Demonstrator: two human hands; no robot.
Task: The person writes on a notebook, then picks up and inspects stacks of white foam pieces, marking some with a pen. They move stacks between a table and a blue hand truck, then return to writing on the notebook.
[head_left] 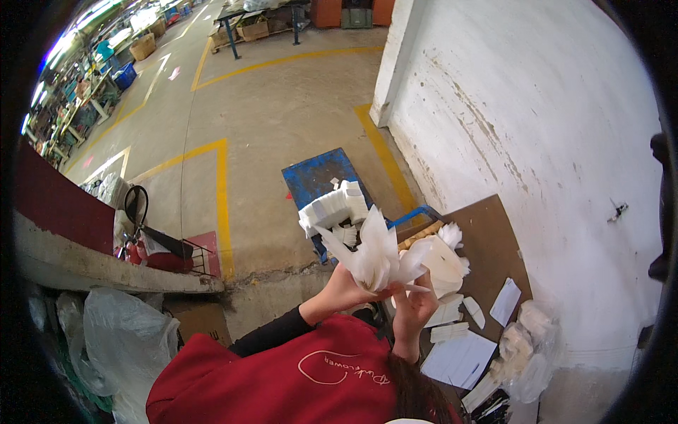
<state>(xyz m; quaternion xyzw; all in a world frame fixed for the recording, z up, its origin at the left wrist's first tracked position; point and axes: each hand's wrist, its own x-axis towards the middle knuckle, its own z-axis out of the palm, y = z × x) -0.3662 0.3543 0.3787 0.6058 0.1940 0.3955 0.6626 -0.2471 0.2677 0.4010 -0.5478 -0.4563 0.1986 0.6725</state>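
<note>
My left hand (342,291) is closed round the base of a fanned bunch of thin white sheets (373,253), translucent and pointed at their upper ends. Pinched fingers of my right hand (414,311) grip the bunch's lower right side, where a few sheets splay outward. Whether the sheets are paper, foam or plastic I cannot tell. Just beyond my hands, stacked white pieces (333,209) sit on a blue platform cart (321,169). Right of my right hand lies a pile of larger pale sheets (439,263) on a brown board-like table (487,233).
White papers (460,357) and a clear bag of pale pieces (526,346) lie at the table's near right, beside the white wall (522,120). A blue bar (417,213) rises by the cart. Left are a low wall (113,265), a fire extinguisher (134,252) and plastic bags (131,339).
</note>
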